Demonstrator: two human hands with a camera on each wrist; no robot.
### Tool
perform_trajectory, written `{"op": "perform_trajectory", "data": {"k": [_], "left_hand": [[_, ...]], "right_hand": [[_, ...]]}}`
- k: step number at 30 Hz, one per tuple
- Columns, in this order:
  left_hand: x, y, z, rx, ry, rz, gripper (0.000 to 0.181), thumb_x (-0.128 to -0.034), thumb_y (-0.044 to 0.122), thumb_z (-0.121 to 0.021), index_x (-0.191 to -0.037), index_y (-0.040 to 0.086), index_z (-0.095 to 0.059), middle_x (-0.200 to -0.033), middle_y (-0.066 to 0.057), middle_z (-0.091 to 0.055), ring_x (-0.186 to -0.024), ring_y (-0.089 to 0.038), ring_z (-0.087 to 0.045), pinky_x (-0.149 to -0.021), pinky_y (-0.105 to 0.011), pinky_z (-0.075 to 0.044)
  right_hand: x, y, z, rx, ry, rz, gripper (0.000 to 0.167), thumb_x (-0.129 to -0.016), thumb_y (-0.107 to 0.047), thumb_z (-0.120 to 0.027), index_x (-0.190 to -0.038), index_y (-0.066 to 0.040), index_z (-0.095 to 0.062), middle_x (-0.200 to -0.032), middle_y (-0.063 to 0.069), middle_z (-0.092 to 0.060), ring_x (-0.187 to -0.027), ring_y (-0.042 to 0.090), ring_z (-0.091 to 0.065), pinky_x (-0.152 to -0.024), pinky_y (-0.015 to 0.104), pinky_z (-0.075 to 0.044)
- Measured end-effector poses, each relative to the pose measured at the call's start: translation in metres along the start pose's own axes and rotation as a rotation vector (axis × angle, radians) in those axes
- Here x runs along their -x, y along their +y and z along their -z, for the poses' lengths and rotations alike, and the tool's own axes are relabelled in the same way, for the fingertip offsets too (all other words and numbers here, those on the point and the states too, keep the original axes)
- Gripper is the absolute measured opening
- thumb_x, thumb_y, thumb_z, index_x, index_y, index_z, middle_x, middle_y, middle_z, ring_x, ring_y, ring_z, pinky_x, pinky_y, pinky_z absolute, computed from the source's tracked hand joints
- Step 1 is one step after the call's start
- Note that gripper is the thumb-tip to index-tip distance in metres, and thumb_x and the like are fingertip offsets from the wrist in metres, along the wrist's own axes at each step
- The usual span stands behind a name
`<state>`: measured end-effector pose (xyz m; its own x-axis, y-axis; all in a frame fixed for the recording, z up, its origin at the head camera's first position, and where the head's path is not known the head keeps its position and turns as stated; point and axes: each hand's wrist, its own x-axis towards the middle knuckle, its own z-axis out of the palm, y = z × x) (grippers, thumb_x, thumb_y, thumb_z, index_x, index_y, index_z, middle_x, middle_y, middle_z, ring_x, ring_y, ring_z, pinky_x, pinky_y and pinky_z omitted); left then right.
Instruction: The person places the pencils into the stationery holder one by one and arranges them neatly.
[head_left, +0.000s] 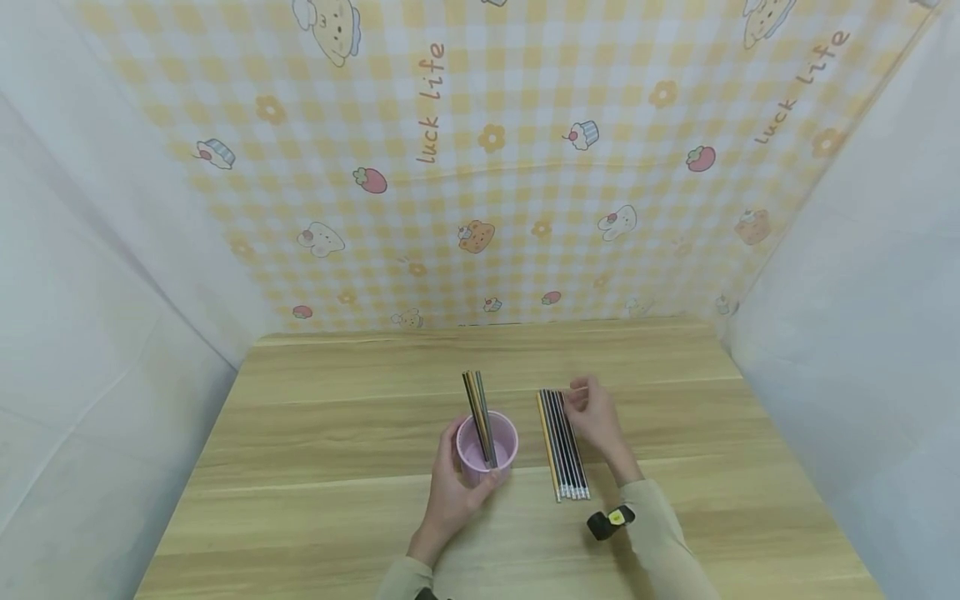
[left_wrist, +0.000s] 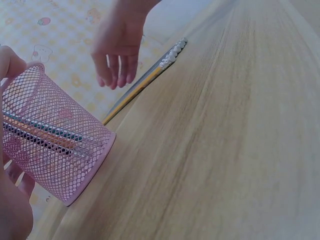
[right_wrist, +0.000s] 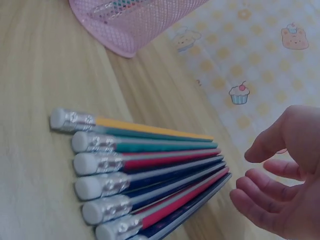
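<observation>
A pink mesh cup (head_left: 487, 446) stands upright on the wooden table, and my left hand (head_left: 452, 492) grips it round its side. Several pencils (head_left: 478, 408) lean inside it toward the back left. To the right of the cup lies a row of pencils (head_left: 562, 442), side by side, with a yellow one at its left edge; their white erasers (right_wrist: 90, 186) point to the near side. My right hand (head_left: 596, 417) is over the far right end of the row, fingers loosely bent and apart, holding nothing, as the right wrist view (right_wrist: 285, 185) shows.
The wooden table (head_left: 322, 500) reaches back to a yellow checked cloth (head_left: 525, 208) with cartoon prints. White sheets hang on the left (head_left: 97, 333) and on the right (head_left: 847, 292). A black strap with a small device (head_left: 611, 522) is at my right wrist.
</observation>
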<state>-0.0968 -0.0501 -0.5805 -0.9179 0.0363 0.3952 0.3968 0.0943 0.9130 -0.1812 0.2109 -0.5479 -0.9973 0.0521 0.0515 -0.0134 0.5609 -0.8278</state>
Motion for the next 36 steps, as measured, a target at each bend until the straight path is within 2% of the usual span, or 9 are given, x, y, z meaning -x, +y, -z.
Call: {"op": "perform_trajectory", "data": {"k": [9,16,20,25,30,36], "left_hand": [[0.000,0.002,0.001,-0.024,-0.014,0.015,0.088,-0.0733,0.012,-0.083,-0.150,0.010,-0.040,-0.140,-0.012,-0.057,-0.123,-0.036,-0.059,-0.099,-0.050,-0.054],[-0.001,0.003,0.001,-0.022,-0.015,0.025,0.088,-0.0738,0.013,-0.084,-0.150,0.009,-0.040,-0.139,-0.013,-0.058,-0.121,-0.037,-0.059,-0.094,-0.045,-0.056],[-0.001,0.003,0.001,-0.019,-0.016,0.026,0.088,-0.0744,0.014,-0.085,-0.150,0.009,-0.040,-0.139,-0.013,-0.058,-0.121,-0.037,-0.060,-0.095,-0.044,-0.056],[-0.001,0.003,0.002,-0.019,-0.007,0.008,0.087,-0.0743,0.014,-0.085,-0.149,0.007,-0.041,-0.138,-0.014,-0.058,-0.120,-0.038,-0.060,-0.092,-0.042,-0.056],[-0.001,0.003,0.002,-0.025,-0.005,-0.002,0.087,-0.0741,0.013,-0.085,-0.149,0.006,-0.041,-0.138,-0.014,-0.058,-0.119,-0.038,-0.060,-0.092,-0.042,-0.056],[-0.001,0.004,0.002,-0.006,0.000,-0.010,0.087,-0.0730,0.012,-0.085,-0.149,0.007,-0.042,-0.138,-0.014,-0.059,-0.120,-0.038,-0.060,-0.093,-0.042,-0.056]], "right_hand": [[0.002,0.010,-0.002,0.115,-0.049,-0.098,0.046,-0.078,0.005,-0.068,-0.122,0.006,-0.056,-0.105,0.022,-0.066,-0.095,0.033,-0.066,-0.085,0.045,-0.060],[0.002,-0.003,-0.002,0.254,-0.084,-0.132,0.046,-0.076,0.003,-0.068,-0.120,0.007,-0.057,-0.099,0.018,-0.066,-0.083,0.027,-0.063,-0.069,0.037,-0.057],[0.000,-0.006,-0.003,0.328,-0.105,-0.163,0.044,-0.075,0.000,-0.070,-0.118,0.006,-0.059,-0.098,0.017,-0.066,-0.081,0.026,-0.061,-0.066,0.035,-0.055],[0.001,-0.008,-0.004,0.365,-0.124,-0.185,0.042,-0.078,-0.001,-0.071,-0.117,0.006,-0.059,-0.092,0.014,-0.064,-0.075,0.023,-0.060,-0.061,0.030,-0.054],[0.001,-0.009,-0.002,0.382,-0.144,-0.210,0.041,-0.080,-0.005,-0.073,-0.118,0.004,-0.059,-0.092,0.012,-0.063,-0.076,0.022,-0.060,-0.061,0.030,-0.053],[-0.001,-0.005,0.003,0.379,-0.168,-0.191,0.040,-0.079,-0.007,-0.075,-0.114,0.004,-0.059,-0.086,0.010,-0.062,-0.072,0.022,-0.058,-0.058,0.028,-0.049]]}}
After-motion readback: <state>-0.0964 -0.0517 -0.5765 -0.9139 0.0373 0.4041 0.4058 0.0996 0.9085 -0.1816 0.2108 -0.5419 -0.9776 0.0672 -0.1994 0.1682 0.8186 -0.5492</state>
